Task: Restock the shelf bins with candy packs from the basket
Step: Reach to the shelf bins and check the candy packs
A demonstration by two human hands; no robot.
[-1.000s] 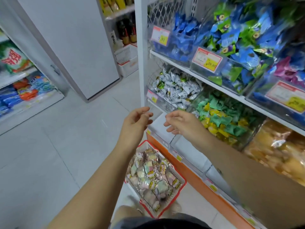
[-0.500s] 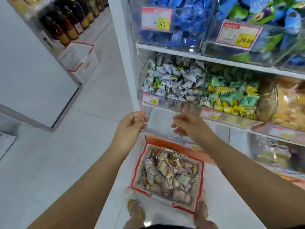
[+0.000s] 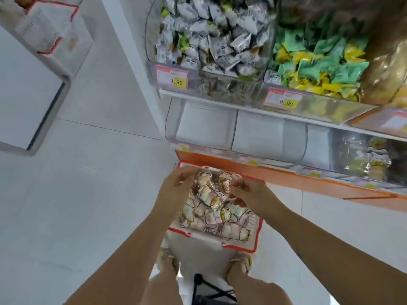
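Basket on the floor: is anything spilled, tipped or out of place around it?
Nothing stands out. The basket stands on the floor, the candy packs lie inside its rim, and none shows beside it. The left hand and the right hand are over the packs. The two left bottom bins look empty.

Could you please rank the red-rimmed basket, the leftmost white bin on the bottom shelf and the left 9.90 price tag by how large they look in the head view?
1. Red-rimmed basket
2. Leftmost white bin
3. Left 9.90 price tag
The differences are plain; no two look alike.
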